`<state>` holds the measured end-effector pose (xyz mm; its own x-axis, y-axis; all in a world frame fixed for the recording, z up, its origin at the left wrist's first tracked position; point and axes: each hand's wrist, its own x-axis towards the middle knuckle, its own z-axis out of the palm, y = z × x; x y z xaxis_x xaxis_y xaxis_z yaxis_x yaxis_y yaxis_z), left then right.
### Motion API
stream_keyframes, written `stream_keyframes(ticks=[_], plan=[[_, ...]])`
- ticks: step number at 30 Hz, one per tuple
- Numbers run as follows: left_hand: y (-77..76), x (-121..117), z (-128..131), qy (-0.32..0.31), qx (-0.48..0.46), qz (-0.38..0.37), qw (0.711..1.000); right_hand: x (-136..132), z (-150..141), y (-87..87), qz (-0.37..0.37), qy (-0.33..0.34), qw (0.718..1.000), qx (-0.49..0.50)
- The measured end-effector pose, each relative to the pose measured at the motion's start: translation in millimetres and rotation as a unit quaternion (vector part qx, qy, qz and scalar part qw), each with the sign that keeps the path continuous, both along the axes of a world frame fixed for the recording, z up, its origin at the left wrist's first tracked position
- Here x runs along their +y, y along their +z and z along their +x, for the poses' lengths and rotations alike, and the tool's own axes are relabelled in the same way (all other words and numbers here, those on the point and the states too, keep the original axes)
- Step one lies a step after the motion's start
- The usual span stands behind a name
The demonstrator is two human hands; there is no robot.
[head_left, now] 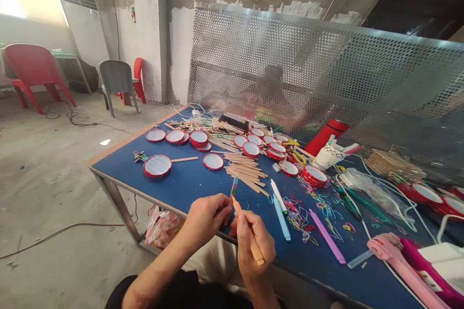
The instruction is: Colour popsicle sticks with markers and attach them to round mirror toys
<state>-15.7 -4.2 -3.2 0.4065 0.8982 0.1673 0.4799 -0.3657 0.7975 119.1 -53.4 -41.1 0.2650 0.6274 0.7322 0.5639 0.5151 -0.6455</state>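
My left hand (207,213) is closed around the lower part of a wooden craft stick (235,186), whose upper end carries green and purple colour bands. In my right hand (253,244) is an orange marker (257,253), its tip touching or very close to the stick just above my left fingers. Both hands are over the front edge of the blue table (174,186). Beyond them lies a fanned pile of plain craft sticks (246,170). To the right rest a white-and-green marker (277,193), a light blue marker (282,219) and a purple marker (327,237).
Several small red-rimmed drums (157,166) are spread over the table. Loose coloured rubber bands (299,217) lie at the right, near a pink device (402,260). A red flask (328,136) and a white pen cup (328,156) stand before a perforated metal panel (232,53).
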Motion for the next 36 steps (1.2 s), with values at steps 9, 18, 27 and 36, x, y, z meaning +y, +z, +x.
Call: stream_keyframes(ticks=[9, 18, 27, 36], plan=[[1.9, -1.7, -0.3, 0.0, -0.016, -0.017, 1.0, -1.7, -2.2, 0.2, -0.009, -0.008, 0.999, 0.037], [4.2, -1.9, 0.4, 0.0, 0.0, -0.017, 1.0, 3.2, -4.8, -4.4, -0.007, -0.051, 0.997, 0.053], [0.5, -0.7, 1.7, 0.002, 0.004, 0.005, 1.0, 1.6, -2.7, -4.6, 0.03, -0.02, 0.999, -0.021], [7.1, -3.1, -1.1, 0.002, -0.021, -0.032, 0.999, -0.9, -5.7, -2.7, 0.011, -0.035, 0.997, 0.064]])
